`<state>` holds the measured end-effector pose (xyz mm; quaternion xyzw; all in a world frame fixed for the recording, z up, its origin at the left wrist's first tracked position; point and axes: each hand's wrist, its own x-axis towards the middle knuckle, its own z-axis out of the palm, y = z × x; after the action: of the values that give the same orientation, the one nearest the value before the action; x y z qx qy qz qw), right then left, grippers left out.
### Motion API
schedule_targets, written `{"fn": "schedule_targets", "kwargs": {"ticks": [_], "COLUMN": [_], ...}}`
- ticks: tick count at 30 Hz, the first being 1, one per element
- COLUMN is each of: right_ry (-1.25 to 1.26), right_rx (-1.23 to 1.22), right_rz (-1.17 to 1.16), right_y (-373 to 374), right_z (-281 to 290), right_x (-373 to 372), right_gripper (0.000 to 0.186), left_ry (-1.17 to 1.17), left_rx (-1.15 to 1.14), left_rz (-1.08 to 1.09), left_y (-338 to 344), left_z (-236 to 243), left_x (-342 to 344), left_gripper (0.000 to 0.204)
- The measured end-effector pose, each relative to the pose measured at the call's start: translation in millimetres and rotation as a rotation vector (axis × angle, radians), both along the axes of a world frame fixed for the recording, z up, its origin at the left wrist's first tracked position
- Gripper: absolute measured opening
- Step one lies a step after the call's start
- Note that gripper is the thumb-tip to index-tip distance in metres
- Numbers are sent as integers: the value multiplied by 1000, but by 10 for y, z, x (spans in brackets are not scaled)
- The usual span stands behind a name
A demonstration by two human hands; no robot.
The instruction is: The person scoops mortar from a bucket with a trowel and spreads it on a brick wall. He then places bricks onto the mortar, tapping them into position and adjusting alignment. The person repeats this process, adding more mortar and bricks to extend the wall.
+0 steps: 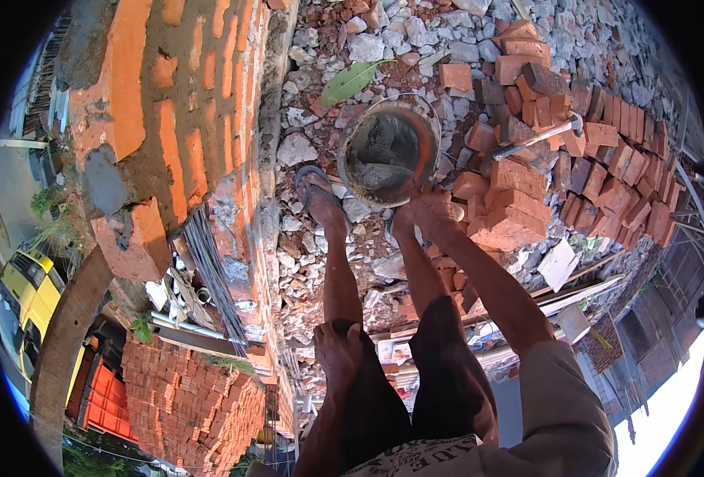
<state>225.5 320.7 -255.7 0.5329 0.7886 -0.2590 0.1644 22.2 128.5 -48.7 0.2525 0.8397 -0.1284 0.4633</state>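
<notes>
Lettering shows in 1 place: the front of the person's khaki shirt, at the lower edge of the head view. The dark printed lettering runs in more than 1 line, with large capitals in 1 row and smaller characters close by. The cloth is steeply foreshortened and the lower edge cuts the print off, so only part of it can be made out. Nothing else in view carries legible writing.

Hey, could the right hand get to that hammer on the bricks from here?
Probably yes: the right hand is by the bucket, and the hammer lies uncovered, its handle end nearer that hand, though some bricks stand between.
</notes>
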Motion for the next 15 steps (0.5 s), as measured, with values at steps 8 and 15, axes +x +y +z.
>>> {"fn": "schedule_targets", "kwargs": {"ticks": [8,15], "right_ry": [50,520], "right_rx": [-337,-211], "right_rz": [-724,-828], "right_y": [56,-619], "right_z": [-396,-950], "right_x": [-166,-309], "right_gripper": [18,18], "left_ry": [22,19], "left_rx": [11,66], "left_rz": [-31,-48], "left_y": [37,31], "left_z": [46,40], "left_x": [-4,63], "left_gripper": [55,52]}}
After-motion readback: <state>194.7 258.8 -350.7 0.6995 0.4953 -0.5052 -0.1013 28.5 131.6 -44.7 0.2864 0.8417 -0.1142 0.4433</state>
